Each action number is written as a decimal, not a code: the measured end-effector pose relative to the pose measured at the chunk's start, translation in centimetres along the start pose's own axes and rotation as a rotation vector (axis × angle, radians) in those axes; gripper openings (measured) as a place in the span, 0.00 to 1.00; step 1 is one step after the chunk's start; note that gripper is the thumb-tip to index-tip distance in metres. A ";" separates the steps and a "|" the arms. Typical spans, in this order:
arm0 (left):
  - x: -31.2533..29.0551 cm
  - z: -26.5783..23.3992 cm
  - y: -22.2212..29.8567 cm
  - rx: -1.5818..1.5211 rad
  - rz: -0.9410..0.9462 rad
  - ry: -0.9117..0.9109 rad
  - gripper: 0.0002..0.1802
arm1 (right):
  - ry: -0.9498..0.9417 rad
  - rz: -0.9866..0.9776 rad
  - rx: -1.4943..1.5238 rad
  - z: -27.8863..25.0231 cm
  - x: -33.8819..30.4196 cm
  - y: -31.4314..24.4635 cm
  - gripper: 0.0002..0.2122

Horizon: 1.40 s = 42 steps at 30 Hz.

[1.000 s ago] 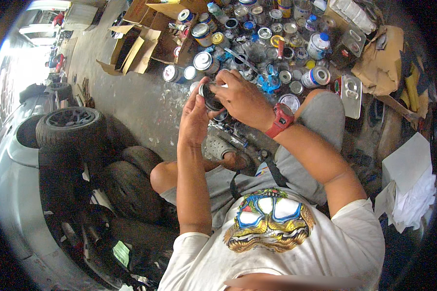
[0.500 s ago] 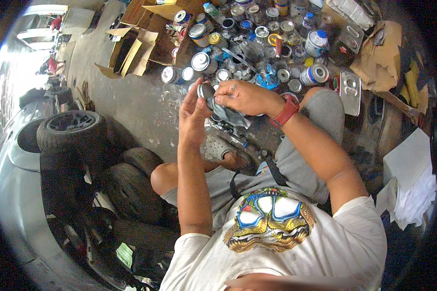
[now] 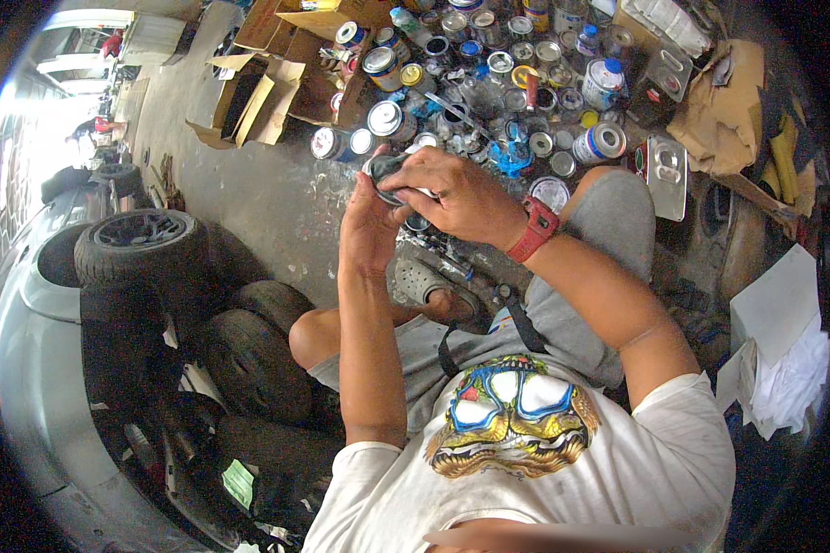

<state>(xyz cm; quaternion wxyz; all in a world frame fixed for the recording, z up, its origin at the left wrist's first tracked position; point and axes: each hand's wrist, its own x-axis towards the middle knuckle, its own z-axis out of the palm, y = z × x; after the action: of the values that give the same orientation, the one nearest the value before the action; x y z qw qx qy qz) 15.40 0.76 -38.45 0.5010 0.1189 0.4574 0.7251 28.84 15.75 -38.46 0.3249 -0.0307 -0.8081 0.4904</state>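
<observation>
Just above my foot, my left hand (image 3: 369,229) is wrapped round a small round tin (image 3: 373,169) with a pale rim. Whether it is a lid or a shallow can, I cannot tell. A grey-green rag (image 3: 392,164) lies over the tin's face. My right hand (image 3: 461,195), with a red watch on the wrist, pinches the rag and presses it against the tin. Its bent fingers cover most of the cloth and part of the tin.
Many paint cans (image 3: 385,120) and jars crowd the floor ahead. Open cardboard boxes (image 3: 258,97) stand at the far left. Tyres (image 3: 138,240) and a silver car (image 3: 51,387) are on my left. Flattened cardboard (image 3: 724,115) and white papers (image 3: 784,378) lie at the right.
My right hand has turned and shifted over the tin, its fingers now spread across the rag. The cloth that hung below the hands is now mostly gathered under the fingers.
</observation>
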 end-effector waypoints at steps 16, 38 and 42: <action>0.6 1.3 -0.5 0.141 0.171 0.156 0.29 | 0.053 0.307 0.373 0.7 0.1 1.8 0.20; 0.4 3.9 -1.7 0.246 0.189 0.285 0.31 | 0.031 0.264 0.253 1.2 0.0 3.3 0.15; 1.0 3.4 0.0 0.118 0.005 0.212 0.37 | 0.023 0.230 0.303 1.3 0.2 3.5 0.16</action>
<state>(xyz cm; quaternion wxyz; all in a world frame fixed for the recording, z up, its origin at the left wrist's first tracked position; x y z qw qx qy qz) 17.03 3.46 -36.88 0.4401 0.0721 0.5492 0.7068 26.99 16.65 -41.64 0.2770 -0.0793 -0.7123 0.6400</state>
